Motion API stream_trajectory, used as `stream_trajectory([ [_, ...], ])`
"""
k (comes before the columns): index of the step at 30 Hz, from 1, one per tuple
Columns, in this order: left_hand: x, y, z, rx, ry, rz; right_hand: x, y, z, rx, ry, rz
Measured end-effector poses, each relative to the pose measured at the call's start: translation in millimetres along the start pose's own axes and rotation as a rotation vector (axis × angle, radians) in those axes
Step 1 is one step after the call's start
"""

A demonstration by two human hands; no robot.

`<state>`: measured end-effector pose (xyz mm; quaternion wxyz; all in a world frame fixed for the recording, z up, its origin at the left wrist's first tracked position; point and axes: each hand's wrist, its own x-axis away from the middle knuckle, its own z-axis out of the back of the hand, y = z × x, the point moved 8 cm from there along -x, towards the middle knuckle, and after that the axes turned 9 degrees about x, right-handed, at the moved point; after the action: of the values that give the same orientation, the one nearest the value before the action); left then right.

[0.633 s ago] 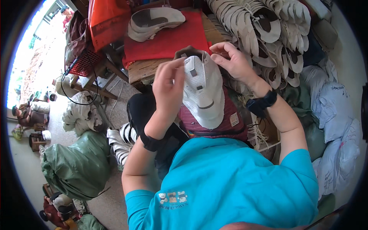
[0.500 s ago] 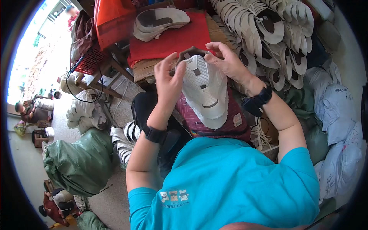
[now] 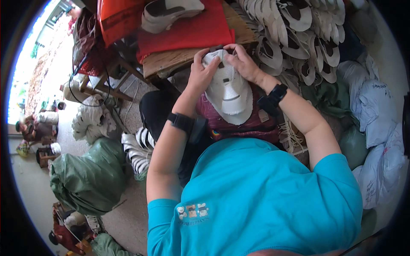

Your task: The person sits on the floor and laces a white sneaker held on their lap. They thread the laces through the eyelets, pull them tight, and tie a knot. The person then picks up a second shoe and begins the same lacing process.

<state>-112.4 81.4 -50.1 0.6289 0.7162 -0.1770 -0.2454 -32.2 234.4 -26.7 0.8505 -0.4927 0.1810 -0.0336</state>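
Note:
A white mesh shoe upper [image 3: 231, 91] lies on the maroon cloth [image 3: 208, 110] over my lap, its toe toward me. My left hand [image 3: 200, 76] grips the upper's far end from the left, thumb pressed on top and fingers curled over the edge. From the right, my right hand [image 3: 244, 67] holds the same end, its thumb close to the other one. The fingertips under the far edge are hidden. Dark patches and a slit show along the middle of the upper.
Ahead stands a wooden table [image 3: 164, 64] with a red cloth [image 3: 188, 36] and more shoe uppers [image 3: 171, 17]. Many uppers hang in bunches [image 3: 299, 40] at the far right. White sacks [image 3: 378, 111] line the right; a green sack [image 3: 92, 175] sits left. Other people [image 3: 64, 232] are at lower left.
Both hands have come together and closed on the upper's far end; before, their fingers were spread around its raised brown lining. That lining is now mostly covered.

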Motion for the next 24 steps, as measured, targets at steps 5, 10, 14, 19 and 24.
stream_trajectory([
  [5,-5,3,9,-0.16,0.053,-0.033,9,3,15,-0.319,-0.185,-0.11],
  [10,8,-2,18,-0.103,0.065,0.034,94,116,104,-0.324,-0.072,-0.659],
  [14,13,16,7,-0.217,0.106,0.074,218,237,154,0.035,-0.08,-0.992],
  [19,16,7,10,-0.072,0.107,0.097,313,310,162,0.41,-0.052,-1.202],
  [24,17,12,9,-0.157,0.104,0.11,310,303,146,0.619,0.028,-1.162],
])
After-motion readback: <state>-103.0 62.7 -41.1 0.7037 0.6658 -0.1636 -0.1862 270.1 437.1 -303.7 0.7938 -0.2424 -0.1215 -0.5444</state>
